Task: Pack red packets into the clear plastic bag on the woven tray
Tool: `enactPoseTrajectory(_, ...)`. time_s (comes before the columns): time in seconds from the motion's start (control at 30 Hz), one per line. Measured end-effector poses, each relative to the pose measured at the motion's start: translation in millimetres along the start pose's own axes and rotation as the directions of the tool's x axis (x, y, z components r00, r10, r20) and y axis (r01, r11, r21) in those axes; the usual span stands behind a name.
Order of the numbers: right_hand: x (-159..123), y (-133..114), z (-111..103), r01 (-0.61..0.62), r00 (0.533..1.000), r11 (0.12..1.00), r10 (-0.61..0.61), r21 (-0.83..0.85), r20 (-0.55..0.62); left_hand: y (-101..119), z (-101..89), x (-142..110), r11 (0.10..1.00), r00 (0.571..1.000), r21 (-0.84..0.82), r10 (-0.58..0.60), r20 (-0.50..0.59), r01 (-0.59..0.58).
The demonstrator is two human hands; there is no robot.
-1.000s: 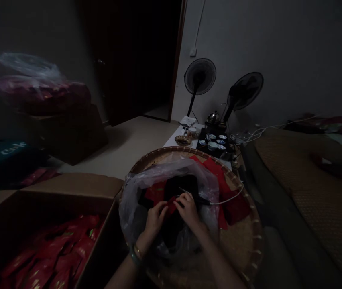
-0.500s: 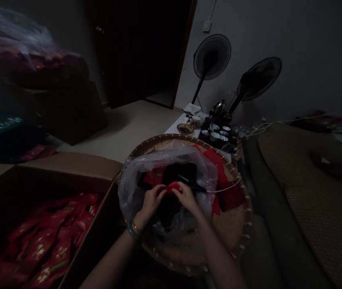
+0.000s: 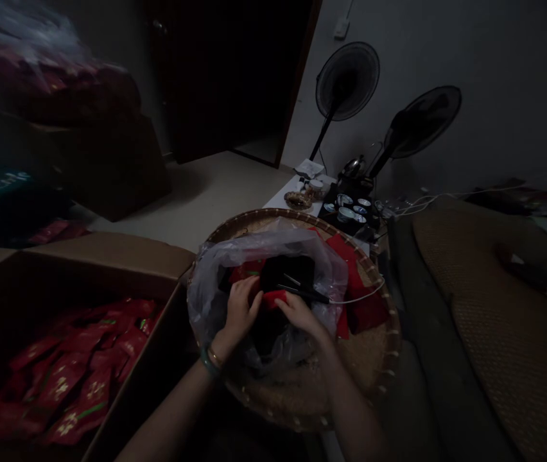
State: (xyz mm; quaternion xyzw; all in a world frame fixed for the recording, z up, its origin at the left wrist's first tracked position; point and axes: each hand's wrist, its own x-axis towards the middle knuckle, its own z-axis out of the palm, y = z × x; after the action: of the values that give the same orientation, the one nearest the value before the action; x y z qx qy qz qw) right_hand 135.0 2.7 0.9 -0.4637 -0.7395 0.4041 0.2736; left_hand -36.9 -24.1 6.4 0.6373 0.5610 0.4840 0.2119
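In the middle of the head view, a small red packet (image 3: 273,299) is stretched between my two hands. My right hand (image 3: 300,313) pinches its right end. At its left end is my left hand (image 3: 241,311), thumb against the packet and the other fingers reaching forward, their tips hard to see in the dark. Just beyond the packet lies a slim black two-armed tool (image 3: 309,294) with a white cord (image 3: 357,300). Both hands are over an open clear plastic bag (image 3: 210,276) with dark contents and another red packet inside. The bag rests in a round woven tray (image 3: 370,359).
Red pouches (image 3: 345,253) lie on the tray's right side. To the left stands an open cardboard box (image 3: 124,247) holding several red packets (image 3: 71,378). Behind the tray are a low table with cups (image 3: 345,213) and two fans (image 3: 348,80). A sofa (image 3: 427,308) runs along the right.
My left hand has shifted slightly up, with its fingers now stretched further forward past the packet. The red packet lies flatter between the hands. The camera view has tilted a little.
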Motion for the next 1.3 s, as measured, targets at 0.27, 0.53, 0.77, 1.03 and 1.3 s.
enactPoseTrajectory(0.27,-8.8,-16.4,15.8,0.207,0.977,0.897,-0.168,-0.391,0.132,20.5,-6.7,1.1,0.998,0.965,0.059,-0.013,0.26,-0.002)
enactPoseTrajectory(0.53,-11.9,-40.1,11.9,0.329,0.934,0.849,-0.227,-0.413,0.277,11.1,-14.9,12.8,0.976,0.907,0.112,-0.217,0.361,0.189)
enactPoseTrajectory(0.77,-12.9,-51.7,3.0,0.371,0.918,0.889,-0.307,-0.269,0.252,18.1,-29.9,19.2,0.957,0.908,0.287,-0.092,0.409,-0.032)
enactPoseTrajectory(1.03,-12.0,-45.3,7.9,0.368,0.915,0.834,-0.245,-0.411,0.322,32.8,-33.2,20.7,0.941,0.887,0.334,-0.115,0.448,-0.047)
enactPoseTrajectory(1.3,-14.3,-35.9,18.2,0.467,0.877,0.813,-0.477,-0.348,0.061,38.2,-38.1,27.6,0.818,0.86,0.566,-0.214,0.463,-0.101)
